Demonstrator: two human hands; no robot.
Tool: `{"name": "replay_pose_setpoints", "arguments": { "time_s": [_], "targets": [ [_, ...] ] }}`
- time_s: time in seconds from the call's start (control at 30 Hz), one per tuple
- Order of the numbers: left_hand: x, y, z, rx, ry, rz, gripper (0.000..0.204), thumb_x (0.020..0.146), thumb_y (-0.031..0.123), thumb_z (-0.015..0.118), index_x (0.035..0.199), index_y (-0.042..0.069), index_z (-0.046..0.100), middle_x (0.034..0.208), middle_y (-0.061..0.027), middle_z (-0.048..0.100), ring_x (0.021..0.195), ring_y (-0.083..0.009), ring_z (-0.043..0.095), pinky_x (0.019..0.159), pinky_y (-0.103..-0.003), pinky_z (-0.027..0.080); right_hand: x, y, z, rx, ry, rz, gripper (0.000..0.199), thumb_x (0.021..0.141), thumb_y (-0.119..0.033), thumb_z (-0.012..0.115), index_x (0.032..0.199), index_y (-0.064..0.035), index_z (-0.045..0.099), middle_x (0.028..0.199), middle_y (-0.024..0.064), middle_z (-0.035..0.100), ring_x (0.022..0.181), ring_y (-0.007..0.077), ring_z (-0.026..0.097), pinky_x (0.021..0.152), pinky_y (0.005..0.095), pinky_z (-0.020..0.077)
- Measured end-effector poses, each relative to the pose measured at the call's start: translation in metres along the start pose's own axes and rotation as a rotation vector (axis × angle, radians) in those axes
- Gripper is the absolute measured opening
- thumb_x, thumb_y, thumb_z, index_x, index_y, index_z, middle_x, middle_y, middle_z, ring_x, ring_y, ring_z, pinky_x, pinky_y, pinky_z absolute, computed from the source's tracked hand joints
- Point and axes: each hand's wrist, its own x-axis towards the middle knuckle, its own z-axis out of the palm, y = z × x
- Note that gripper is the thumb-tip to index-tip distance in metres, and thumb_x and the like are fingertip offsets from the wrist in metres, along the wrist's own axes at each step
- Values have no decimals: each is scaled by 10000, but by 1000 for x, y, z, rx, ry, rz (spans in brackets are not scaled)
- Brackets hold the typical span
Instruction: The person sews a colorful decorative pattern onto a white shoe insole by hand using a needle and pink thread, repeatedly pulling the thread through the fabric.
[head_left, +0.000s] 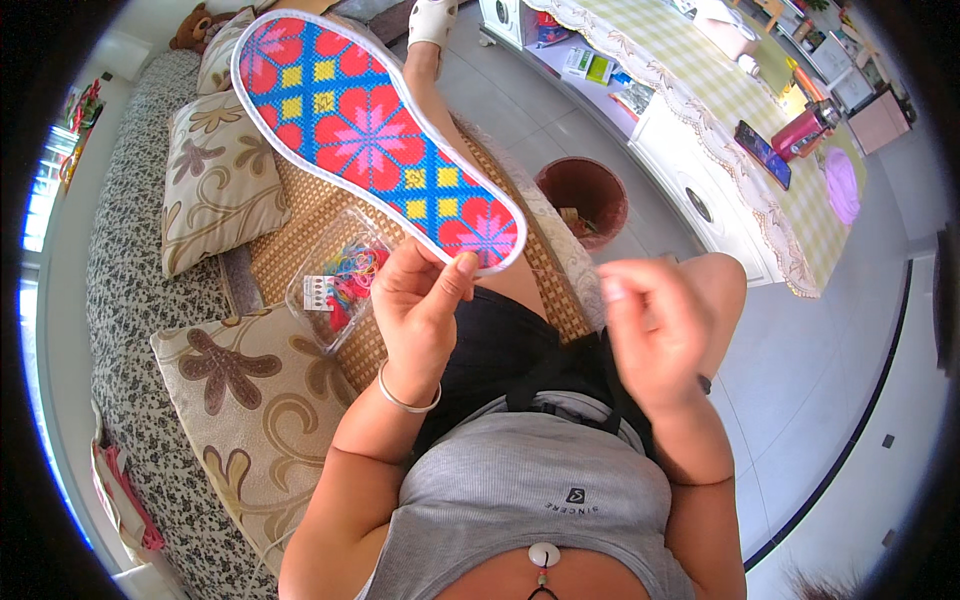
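My left hand [418, 305] pinches the lower edge of an embroidered insole [372, 145] between thumb and fingers. The insole has a white border and red and pink flowers on blue, with small yellow squares. It is held up with its patterned face showing, its wider end to the upper left. Off to the right, apart from the insole, my right hand [655, 330] is raised with its fingers curled in. Motion blurs it, and whatever its fingertips pinch is too small to make out. Beside my left wrist, a clear plastic box [297, 292] holds colourful thread [352, 270].
Patterned cushions [222, 185] lie on the woven seat mat [283, 245] at my left. A reddish-brown bin [600, 200] stands on the tiled floor. The table [690, 75] on the right carries a phone [762, 155], a red bottle [800, 132] and a purple cloth [842, 185].
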Motion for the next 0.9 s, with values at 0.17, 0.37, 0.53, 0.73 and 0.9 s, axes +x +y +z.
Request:
{"name": "replay_pose_setpoints", "arguments": {
  "time_s": [0.17,0.37,0.53,0.73,0.9],
  "targets": [
    [-7,4,10,28,-38,11,61,846,6,655,855,22,597,770,-23,622,610,-49,513,537,-170,394,2,-4,25,-126,-105,-257,208,691,-9,661,896,-34,628,652,51,483,577,221,533,502,334,432],
    [-11,8,12,-2,-83,21,54,851,-25,634,889,-2,603,839,-8,620,678,-45,538,587,-168,420,3,-6,29,-148,-123,-279,225,688,-17,666,908,-35,624,651,40,451,574,204,513,501,319,424],
    [-12,11,14,9,-107,47,74,855,-51,611,924,-24,604,938,-23,609,796,-66,569,679,-189,454,2,-6,30,-169,-136,-291,211,688,-25,666,893,-39,617,665,39,457,584,204,512,504,322,429],
    [-14,8,11,37,-127,76,76,852,-50,618,922,-30,599,948,-36,605,808,-79,578,712,-203,462,2,-9,27,-203,-167,-291,202,672,-34,671,862,-41,604,661,38,446,582,202,506,498,322,429],
    [-16,10,14,42,-127,73,69,849,-52,623,908,-30,594,939,-46,609,816,-86,585,727,-212,468,2,-10,26,-220,-182,-303,199,659,-45,674,839,-45,589,655,37,435,582,200,504,490,319,424]
  ]
}}
